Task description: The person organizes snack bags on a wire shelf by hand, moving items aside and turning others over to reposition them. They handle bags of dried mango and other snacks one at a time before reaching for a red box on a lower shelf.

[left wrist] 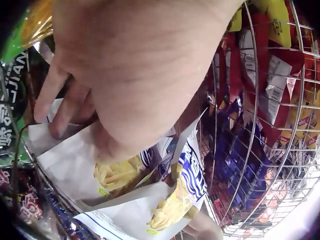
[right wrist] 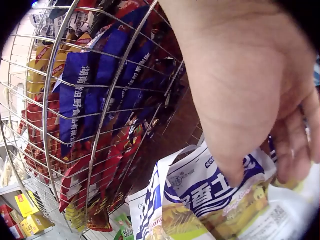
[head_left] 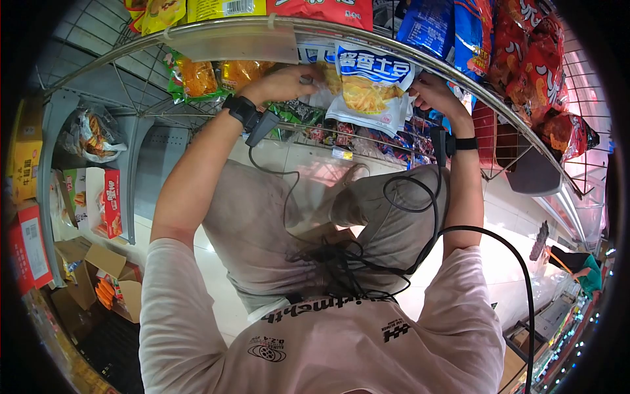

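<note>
A white and blue snack bag [head_left: 371, 95] with yellow strips pictured on it stands at the middle of a wire rack [head_left: 459, 69], between the two hands. The left hand [head_left: 289, 84] has its fingers curled round the white edge of a matching bag [left wrist: 65, 162], just beside the first. The right hand [head_left: 438, 97] grasps the first bag's right side between thumb and fingers. Orange-filled packets [head_left: 197, 77] lie to the left, blue packets [head_left: 425, 29] beyond the right hand, and red packets [head_left: 528, 65] farther right.
</note>
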